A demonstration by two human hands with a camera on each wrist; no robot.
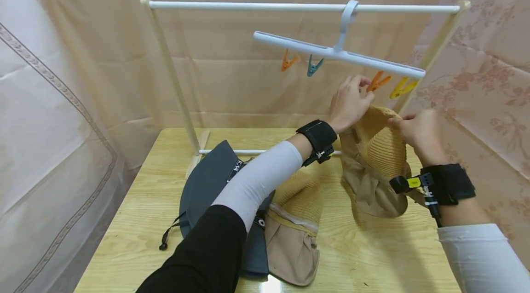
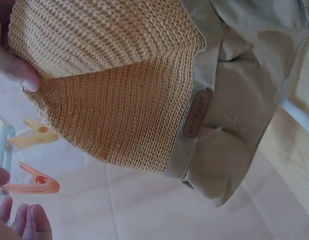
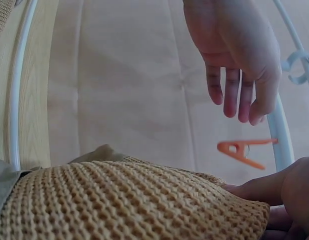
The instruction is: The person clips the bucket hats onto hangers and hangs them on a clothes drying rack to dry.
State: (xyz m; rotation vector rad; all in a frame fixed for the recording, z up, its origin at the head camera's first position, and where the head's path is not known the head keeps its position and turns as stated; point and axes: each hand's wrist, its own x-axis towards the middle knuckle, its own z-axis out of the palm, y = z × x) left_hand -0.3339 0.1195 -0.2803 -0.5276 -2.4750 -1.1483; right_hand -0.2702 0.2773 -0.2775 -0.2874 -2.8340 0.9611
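Note:
My right hand (image 1: 424,134) pinches the crown of a tan knitted sun hat (image 1: 383,152) and holds it up below the right end of a white hanger (image 1: 302,47). The hat's cloth brim hangs down, and a small brown label (image 2: 198,114) shows on its band in the left wrist view. My left hand (image 1: 351,102) is raised beside an orange clothespin (image 1: 377,82) under the hanger. In the right wrist view, the fingers of that hand (image 3: 239,65) are loosely extended, with a gap to the orange clothespin (image 3: 244,152). A yellow clothespin (image 1: 402,88) hangs farther right.
The hanger hooks over the top bar (image 1: 248,6) of a rack. Another orange clothespin (image 1: 287,60) and a blue one (image 1: 313,66) hang on its left half. A dark grey hat (image 1: 207,187) and a second tan hat (image 1: 294,247) lie on the wooden table (image 1: 136,228).

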